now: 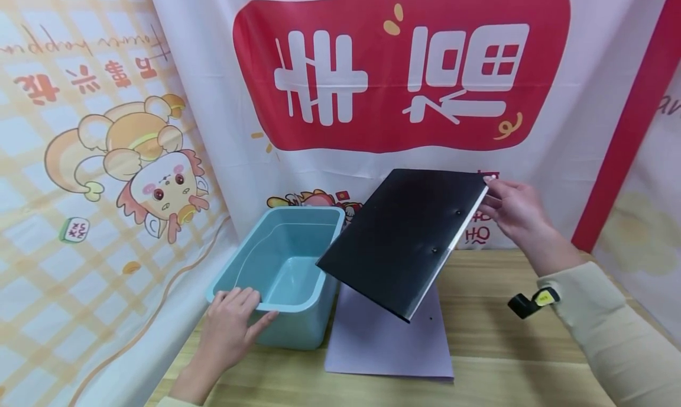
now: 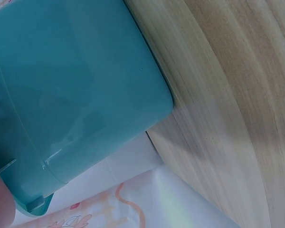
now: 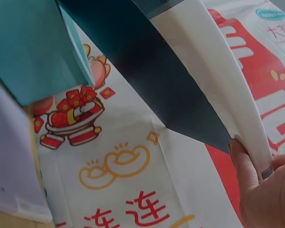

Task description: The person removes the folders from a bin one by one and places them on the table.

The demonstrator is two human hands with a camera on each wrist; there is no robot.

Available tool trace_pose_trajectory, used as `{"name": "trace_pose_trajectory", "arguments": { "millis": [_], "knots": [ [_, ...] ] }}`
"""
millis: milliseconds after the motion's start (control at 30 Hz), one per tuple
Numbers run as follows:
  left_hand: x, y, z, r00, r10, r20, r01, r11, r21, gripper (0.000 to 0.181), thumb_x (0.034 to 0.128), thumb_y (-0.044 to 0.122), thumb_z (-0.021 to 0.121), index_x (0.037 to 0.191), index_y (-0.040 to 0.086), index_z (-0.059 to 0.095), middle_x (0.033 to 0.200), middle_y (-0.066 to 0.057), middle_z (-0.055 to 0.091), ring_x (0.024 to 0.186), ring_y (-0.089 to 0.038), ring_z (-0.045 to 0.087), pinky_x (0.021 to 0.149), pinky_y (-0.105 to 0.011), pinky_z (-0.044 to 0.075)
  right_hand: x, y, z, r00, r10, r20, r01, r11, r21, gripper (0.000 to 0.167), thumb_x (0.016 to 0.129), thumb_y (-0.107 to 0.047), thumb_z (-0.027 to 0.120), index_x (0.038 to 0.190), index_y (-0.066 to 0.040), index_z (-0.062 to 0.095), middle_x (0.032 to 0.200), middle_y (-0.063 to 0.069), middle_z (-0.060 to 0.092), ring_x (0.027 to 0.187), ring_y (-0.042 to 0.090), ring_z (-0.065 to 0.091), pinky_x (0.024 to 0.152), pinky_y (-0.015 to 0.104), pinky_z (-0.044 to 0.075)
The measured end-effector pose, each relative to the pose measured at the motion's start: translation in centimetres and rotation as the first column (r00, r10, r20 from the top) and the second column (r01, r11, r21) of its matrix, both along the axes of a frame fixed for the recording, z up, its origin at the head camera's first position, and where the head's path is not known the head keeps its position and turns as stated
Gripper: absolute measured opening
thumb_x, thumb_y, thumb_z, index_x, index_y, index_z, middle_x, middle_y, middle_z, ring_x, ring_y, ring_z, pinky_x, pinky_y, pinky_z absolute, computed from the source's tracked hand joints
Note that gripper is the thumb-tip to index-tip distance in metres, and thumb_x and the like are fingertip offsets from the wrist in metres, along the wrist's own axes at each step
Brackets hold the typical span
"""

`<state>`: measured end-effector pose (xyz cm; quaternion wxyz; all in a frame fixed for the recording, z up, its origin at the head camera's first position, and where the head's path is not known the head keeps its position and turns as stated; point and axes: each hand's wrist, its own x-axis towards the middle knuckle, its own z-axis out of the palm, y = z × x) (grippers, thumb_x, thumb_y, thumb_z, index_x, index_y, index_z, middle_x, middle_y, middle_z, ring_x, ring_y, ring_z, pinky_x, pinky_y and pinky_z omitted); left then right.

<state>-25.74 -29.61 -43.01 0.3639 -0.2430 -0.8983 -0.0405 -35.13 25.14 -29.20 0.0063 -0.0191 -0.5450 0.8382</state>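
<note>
A black file folder (image 1: 407, 235) with a pale spine hangs tilted in the air. My right hand (image 1: 513, 209) pinches it at the far end of the spine; in the right wrist view the thumb and fingers (image 3: 244, 164) clasp the white spine (image 3: 218, 71). A teal plastic bin (image 1: 305, 306) stands upright on the table, left of the folder. My left hand (image 1: 229, 327) grips its near rim, with fingertips over the edge and the thumb along the outside. Below the black folder, a lilac folder (image 1: 383, 348) lies flat beside the bin, partly covered from view.
The wooden table (image 1: 500, 336) runs up to a printed white cloth (image 1: 372, 158) at the back. Another patterned cloth (image 1: 96, 265) borders the left side. A black strap (image 1: 524, 305) with a yellow tag dangles from the right sleeve.
</note>
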Motion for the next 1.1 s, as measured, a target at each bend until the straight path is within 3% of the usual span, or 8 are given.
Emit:
{"name": "trace_pose_trajectory", "arguments": {
  "millis": [100,167,333,433,533,767,867,1100],
  "knots": [
    [-0.1,0.0,0.0,1.000,-0.003,-0.004,0.003,1.000,-0.001,0.046,0.0973,0.061,0.057,0.080,0.020,0.046,0.075,0.009,0.041,0.070,-0.013,0.042,0.071,-0.039,0.035,0.0,0.8,-0.2,1.000,0.003,0.022,-0.002,0.999,-0.040,0.081,0.092,-0.029,0.075,0.159,-0.011,0.033,0.111,-0.005,0.071,0.099,0.011,0.073,0.087,0.026,0.056],
    [-0.1,0.0,0.0,1.000,-0.003,-0.006,0.003,1.000,-0.003,0.047,0.0976,0.061,0.056,0.080,0.020,0.045,0.075,0.009,0.040,0.070,-0.014,0.042,0.071,-0.039,0.035,-0.2,1.3,-0.5,0.999,0.000,0.040,0.003,0.997,-0.081,0.075,0.088,-0.028,0.080,0.153,-0.017,0.046,0.106,-0.004,0.074,0.099,0.011,0.073,0.086,0.026,0.056],
    [-0.2,-0.2,0.0,1.000,-0.001,-0.008,0.001,1.000,-0.008,0.047,0.0980,0.062,0.055,0.080,0.020,0.045,0.075,0.009,0.040,0.070,-0.014,0.041,0.071,-0.039,0.035,-0.7,2.5,-0.9,0.997,-0.017,0.078,0.029,0.986,-0.161,0.039,0.086,-0.023,0.083,0.121,-0.015,0.068,0.100,0.000,0.077,0.096,0.013,0.074,0.086,0.030,0.057],
    [-0.2,-0.2,0.0,1.000,-0.005,-0.012,0.005,1.000,-0.007,0.047,0.0982,0.062,0.054,0.080,0.019,0.045,0.075,0.009,0.041,0.070,-0.014,0.042,0.071,-0.039,0.036,-0.8,3.1,-1.1,0.995,-0.036,0.094,0.051,0.986,-0.161,0.032,0.090,-0.022,0.079,0.120,-0.016,0.068,0.098,-0.001,0.076,0.094,0.013,0.075,0.085,0.030,0.057],
    [-0.1,-0.2,0.0,1.000,-0.010,-0.017,0.010,1.000,-0.003,0.048,0.0981,0.062,0.055,0.080,0.019,0.046,0.075,0.009,0.042,0.069,-0.014,0.041,0.071,-0.039,0.036,-0.9,3.7,-1.3,0.992,-0.059,0.114,0.073,0.989,-0.128,0.035,0.089,-0.024,0.079,0.121,-0.018,0.067,0.098,-0.002,0.076,0.093,0.012,0.075,0.084,0.029,0.057],
    [0.0,-0.2,0.1,1.000,-0.010,-0.012,0.010,1.000,0.001,0.047,0.0977,0.061,0.056,0.079,0.019,0.045,0.075,0.009,0.041,0.069,-0.013,0.040,0.071,-0.039,0.035,-1.5,5.3,-1.7,0.982,-0.095,0.161,0.102,0.994,-0.039,0.072,0.078,-0.033,0.087,0.141,-0.022,0.054,0.098,-0.005,0.073,0.094,0.009,0.074,0.086,0.028,0.056],
    [0.0,-0.2,0.1,1.000,-0.009,-0.007,0.009,1.000,0.002,0.047,0.0978,0.060,0.056,0.080,0.019,0.046,0.075,0.009,0.041,0.069,-0.013,0.040,0.071,-0.039,0.035,-1.7,6.1,-2.1,0.981,-0.090,0.174,0.092,0.996,-0.003,0.074,0.077,-0.036,0.087,0.141,-0.023,0.052,0.096,-0.006,0.073,0.093,0.008,0.073,0.086,0.027,0.056],
    [0.0,-0.2,0.1,1.000,-0.003,0.000,0.003,1.000,-0.002,0.045,0.0962,0.059,0.060,0.079,0.020,0.044,0.074,0.009,0.039,0.069,-0.013,0.039,0.071,-0.039,0.034,-2.2,8.1,-3.0,0.984,-0.022,0.175,0.033,0.998,-0.058,0.033,0.089,-0.028,0.079,0.115,-0.016,0.063,0.092,-0.002,0.073,0.090,0.010,0.073,0.083,0.028,0.058]
  ]
}}
